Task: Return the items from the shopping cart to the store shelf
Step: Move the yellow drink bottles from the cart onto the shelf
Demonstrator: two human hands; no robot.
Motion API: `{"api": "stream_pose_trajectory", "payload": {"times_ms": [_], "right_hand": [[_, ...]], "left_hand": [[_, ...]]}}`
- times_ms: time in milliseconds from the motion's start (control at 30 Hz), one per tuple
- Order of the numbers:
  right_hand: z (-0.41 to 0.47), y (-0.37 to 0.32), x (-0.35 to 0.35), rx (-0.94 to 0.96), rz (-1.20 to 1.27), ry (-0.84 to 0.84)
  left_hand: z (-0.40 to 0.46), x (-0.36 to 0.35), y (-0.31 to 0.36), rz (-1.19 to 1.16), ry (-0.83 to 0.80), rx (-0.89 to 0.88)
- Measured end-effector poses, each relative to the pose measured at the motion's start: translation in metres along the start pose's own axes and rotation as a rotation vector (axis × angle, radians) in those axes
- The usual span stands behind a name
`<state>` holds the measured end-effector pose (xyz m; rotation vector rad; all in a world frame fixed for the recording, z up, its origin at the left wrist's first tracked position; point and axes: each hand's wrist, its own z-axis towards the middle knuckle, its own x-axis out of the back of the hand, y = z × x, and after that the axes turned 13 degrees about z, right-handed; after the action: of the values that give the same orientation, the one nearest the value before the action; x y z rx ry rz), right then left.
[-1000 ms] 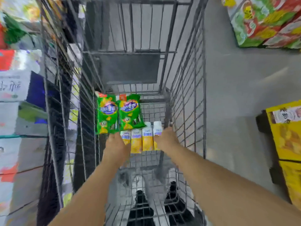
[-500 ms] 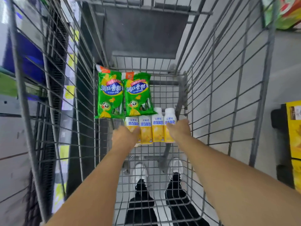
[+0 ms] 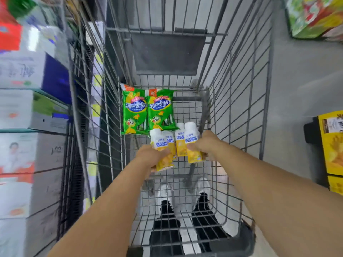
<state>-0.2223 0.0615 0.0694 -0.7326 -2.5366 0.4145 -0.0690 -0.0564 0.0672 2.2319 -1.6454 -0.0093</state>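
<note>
Both my arms reach down into a grey wire shopping cart [image 3: 239,101]. My left hand [image 3: 151,157] is shut on a yellow and white yogurt bottle [image 3: 161,149], lifted and tilted. My right hand [image 3: 207,145] grips another yellow and white yogurt bottle [image 3: 192,140] at the right end of the row. Two more bottles [image 3: 178,143] lie between them on the cart floor. Two green snack packets [image 3: 146,112] lie side by side just beyond the bottles.
Store shelves [image 3: 27,112] with blurred boxes run along the left of the cart. Yellow cartons [image 3: 332,143] stand on the grey floor at the right, and a green and red stack [image 3: 315,15] sits top right. My feet [image 3: 183,210] show through the cart mesh.
Both hands have closed on the outer bottles and raised them off the cart floor; the left bottle now tilts. The view has shifted a little upward.
</note>
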Motion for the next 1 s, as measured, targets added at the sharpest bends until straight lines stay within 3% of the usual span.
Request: {"api": "stream_pose_trajectory", "payload": {"times_ms": [333,533,767,1000], "right_hand": [[-0.189,-0.135,0.086,0.467,0.060,-0.113],[-0.284,-0.189,0.097,0.740,-0.015,-0.216],[-0.416,-0.210,0.058,1.042,-0.072,-0.518],[-0.561,-0.152,-0.024,1.193,-0.252,-0.959]], "left_hand": [[-0.193,0.085,0.083,-0.156,0.246,-0.412],[-0.316,0.129,0.090,-0.185,0.513,-0.573],[-0.451,0.142,0.009,-0.318,0.841,-0.604],[-0.581,0.118,-0.146,-0.524,1.139,-0.468]]}}
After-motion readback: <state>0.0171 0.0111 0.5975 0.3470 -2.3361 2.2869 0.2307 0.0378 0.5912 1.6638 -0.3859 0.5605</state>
